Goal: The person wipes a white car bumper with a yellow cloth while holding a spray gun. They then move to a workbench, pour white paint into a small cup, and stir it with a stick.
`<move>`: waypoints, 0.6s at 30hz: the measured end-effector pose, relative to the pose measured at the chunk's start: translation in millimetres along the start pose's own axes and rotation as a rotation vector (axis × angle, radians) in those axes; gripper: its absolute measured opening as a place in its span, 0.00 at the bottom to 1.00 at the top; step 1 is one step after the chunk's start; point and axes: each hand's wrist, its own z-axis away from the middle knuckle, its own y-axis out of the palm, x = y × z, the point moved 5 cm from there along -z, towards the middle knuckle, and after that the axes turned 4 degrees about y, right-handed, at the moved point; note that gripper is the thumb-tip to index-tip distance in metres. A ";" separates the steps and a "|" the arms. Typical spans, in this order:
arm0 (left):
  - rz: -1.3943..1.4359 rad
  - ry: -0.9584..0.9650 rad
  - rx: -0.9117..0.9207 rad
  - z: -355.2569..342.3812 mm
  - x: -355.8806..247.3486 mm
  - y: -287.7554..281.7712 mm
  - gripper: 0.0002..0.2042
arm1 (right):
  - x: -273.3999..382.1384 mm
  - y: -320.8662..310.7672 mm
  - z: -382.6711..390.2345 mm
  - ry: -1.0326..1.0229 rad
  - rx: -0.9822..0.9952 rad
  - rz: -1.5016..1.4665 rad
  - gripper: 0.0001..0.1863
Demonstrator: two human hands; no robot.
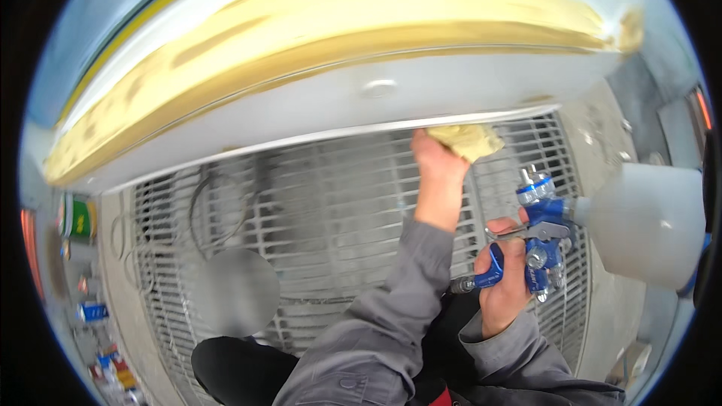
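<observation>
My left hand (438,158) reaches to the lower edge of a long pale grey-white panel (323,90), closed on a crumpled yellow cloth (468,140). The cloth lies against the panel's bottom edge, and part of that hand is hidden behind it. Lower and to the right, my right hand (505,282) grips a blue and silver spray gun (543,244), with fingers around its handle and trigger. A large translucent white paint cup (648,225) is attached to the gun on its right side. Yellow patches (316,19) with brownish marks cover the panel's upper part.
Slatted metal floor grating (331,214) lies below the panel. A dark looped hose (194,210) shows at left, near a blurred round grey shape (239,293). Along the left side stand a green and yellow can (80,218), a blue can (92,311) and several smaller containers.
</observation>
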 end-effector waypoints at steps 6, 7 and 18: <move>-0.090 0.390 0.023 99.7 -217.3 1.8 0.28 | -16.5 73.0 30.5 -0.049 0.347 0.002 0.28; -0.094 0.441 0.049 109.2 -249.1 -6.7 0.29 | -19.1 90.9 39.2 -0.056 0.380 0.015 0.28; 0.054 0.555 0.205 232.0 -470.6 4.7 0.30 | 6.6 269.4 169.1 -0.031 0.543 0.330 0.13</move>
